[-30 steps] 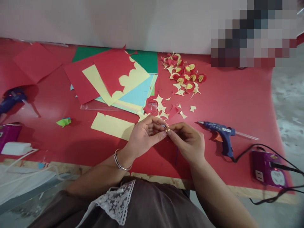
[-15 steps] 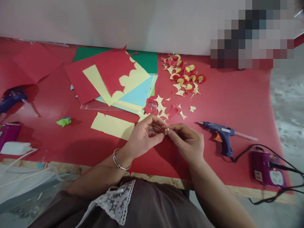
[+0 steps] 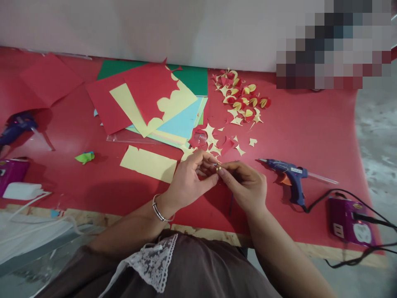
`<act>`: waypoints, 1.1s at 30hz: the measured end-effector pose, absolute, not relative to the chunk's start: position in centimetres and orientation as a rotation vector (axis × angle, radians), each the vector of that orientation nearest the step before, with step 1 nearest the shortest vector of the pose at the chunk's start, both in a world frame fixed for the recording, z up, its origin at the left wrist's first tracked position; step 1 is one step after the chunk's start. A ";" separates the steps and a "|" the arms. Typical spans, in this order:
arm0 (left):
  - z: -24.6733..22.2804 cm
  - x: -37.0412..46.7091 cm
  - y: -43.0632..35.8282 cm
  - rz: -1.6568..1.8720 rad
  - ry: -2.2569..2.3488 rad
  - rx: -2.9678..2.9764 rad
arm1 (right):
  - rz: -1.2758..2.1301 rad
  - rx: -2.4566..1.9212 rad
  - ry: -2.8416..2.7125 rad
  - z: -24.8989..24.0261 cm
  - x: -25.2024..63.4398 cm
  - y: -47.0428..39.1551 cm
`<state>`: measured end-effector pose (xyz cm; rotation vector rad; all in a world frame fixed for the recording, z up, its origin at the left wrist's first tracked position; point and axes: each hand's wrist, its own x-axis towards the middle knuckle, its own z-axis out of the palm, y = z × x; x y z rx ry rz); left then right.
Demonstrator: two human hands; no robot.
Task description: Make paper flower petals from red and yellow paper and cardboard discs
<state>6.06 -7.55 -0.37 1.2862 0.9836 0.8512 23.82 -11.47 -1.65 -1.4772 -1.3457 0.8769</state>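
Note:
My left hand [image 3: 194,178] and my right hand [image 3: 243,182] meet fingertip to fingertip above the red table. A tiny pale yellow paper piece [image 3: 218,168] shows in the pinch between them; the fingers cover most of it. Below the right hand's thumb a thin dark blue stick [image 3: 231,204] points towards me; its upper end is hidden. Just beyond the fingers lie yellow paper offcuts [image 3: 211,134] and red paper scraps [image 3: 228,145]. A torn-edged yellow paper strip [image 3: 149,163] is left of my left hand.
A blue glue gun [image 3: 287,174] lies on the right, cabled near a purple power box [image 3: 350,221]. Folded red and yellow paper petals [image 3: 245,97] are heaped at the back. Coloured sheets [image 3: 149,95] overlap behind my left hand. Another glue gun [image 3: 18,126] sits far left.
The left fingertips have closed in slightly on the right ones, and less of the small yellow paper piece shows. The view has shifted a little; the other things stay put.

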 end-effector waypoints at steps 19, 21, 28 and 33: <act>-0.4 5.4 -7.0 0.825 1.006 1.267 | 0.819 -1.495 -1.376 -1.9 23.8 -11.4; 0.1 4.4 -6.4 0.739 1.023 1.355 | 0.811 -1.510 -1.365 -1.8 23.7 -11.5; 1.8 0.6 -4.7 0.518 1.047 1.913 | 0.807 -1.547 -1.479 -1.3 23.9 -11.2; 0.4 1.1 -5.3 0.313 0.966 2.152 | 0.863 -1.497 -1.739 -1.5 24.2 -11.0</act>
